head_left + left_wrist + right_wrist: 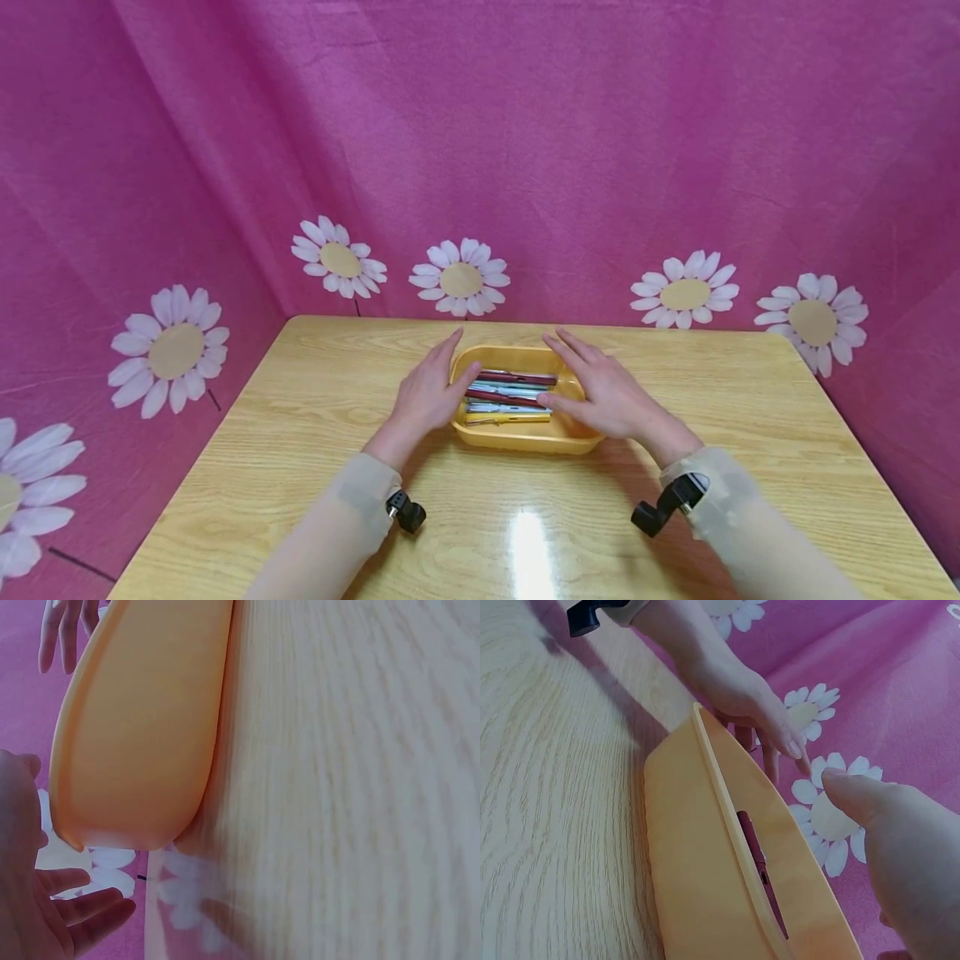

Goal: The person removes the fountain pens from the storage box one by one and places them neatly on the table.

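Note:
A yellow-orange plastic basket stands on the table with several pens lying side by side in it. Among them are a yellow pen, a dark red pen and light blue ones. My left hand is at the basket's left end, fingers extended. At the right end is my right hand, its fingers spread and thumb over the inside. Neither hand holds anything; whether they touch the rim I cannot tell. The left wrist view shows the basket's outer wall beside the left fingers. In the right wrist view, a dark red pen shows inside.
The wooden table extends on all sides of the basket. Behind it and along its sides hangs a magenta cloth with white daisies. Each wrist carries a small black camera mount.

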`<state>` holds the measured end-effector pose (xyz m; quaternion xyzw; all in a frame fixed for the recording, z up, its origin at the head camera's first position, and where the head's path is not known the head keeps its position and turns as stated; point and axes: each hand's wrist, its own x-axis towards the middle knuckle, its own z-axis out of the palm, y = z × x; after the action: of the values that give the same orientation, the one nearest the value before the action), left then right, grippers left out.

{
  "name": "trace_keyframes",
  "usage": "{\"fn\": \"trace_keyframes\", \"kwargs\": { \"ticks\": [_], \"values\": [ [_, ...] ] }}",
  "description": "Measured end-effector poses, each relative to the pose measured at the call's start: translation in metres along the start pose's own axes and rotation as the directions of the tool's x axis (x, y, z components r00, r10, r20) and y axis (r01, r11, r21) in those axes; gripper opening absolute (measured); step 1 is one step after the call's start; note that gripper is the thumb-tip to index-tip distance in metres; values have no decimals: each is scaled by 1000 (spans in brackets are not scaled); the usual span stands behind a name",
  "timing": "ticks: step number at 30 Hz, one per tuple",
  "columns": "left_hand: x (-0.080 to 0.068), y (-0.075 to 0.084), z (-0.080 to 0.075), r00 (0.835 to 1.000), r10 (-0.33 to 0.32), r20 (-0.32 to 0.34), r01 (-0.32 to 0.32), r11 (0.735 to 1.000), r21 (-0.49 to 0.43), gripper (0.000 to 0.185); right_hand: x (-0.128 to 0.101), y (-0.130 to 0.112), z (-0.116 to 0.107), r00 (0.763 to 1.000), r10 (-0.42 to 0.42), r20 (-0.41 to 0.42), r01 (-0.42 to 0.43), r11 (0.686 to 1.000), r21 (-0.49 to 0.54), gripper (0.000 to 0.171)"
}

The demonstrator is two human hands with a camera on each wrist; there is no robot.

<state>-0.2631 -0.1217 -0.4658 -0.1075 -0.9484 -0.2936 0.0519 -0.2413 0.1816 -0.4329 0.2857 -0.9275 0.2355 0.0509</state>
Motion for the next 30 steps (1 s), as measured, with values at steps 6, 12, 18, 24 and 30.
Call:
{"fn": "trace_keyframes", "kwargs": {
  "ticks": [6, 12, 18, 24, 30],
  "values": [
    [0, -3, 6, 1000, -11, -7, 11, 999, -34, 72, 4, -1, 5, 1000, 4, 5, -5, 999, 37, 89],
    [1, -4, 9, 999, -39, -12, 38, 994, -104, 67, 9, 0, 10, 1000, 1, 20, -3, 997, 75, 86],
    [1, -6, 11, 999, -43, -11, 41, 988, -148, 60, 12, 0, 15, 999, -4, 34, 1, 995, 100, 84],
    [1, -7, 13, 999, -43, -5, 41, 979, -199, 54, 16, 0, 19, 999, -11, 48, 3, 989, 151, 76],
    [1, -7, 12, 999, -32, -9, 30, 975, -219, 53, 20, 0, 21, 999, -35, 41, 27, 982, 186, 69]
  ]
}}
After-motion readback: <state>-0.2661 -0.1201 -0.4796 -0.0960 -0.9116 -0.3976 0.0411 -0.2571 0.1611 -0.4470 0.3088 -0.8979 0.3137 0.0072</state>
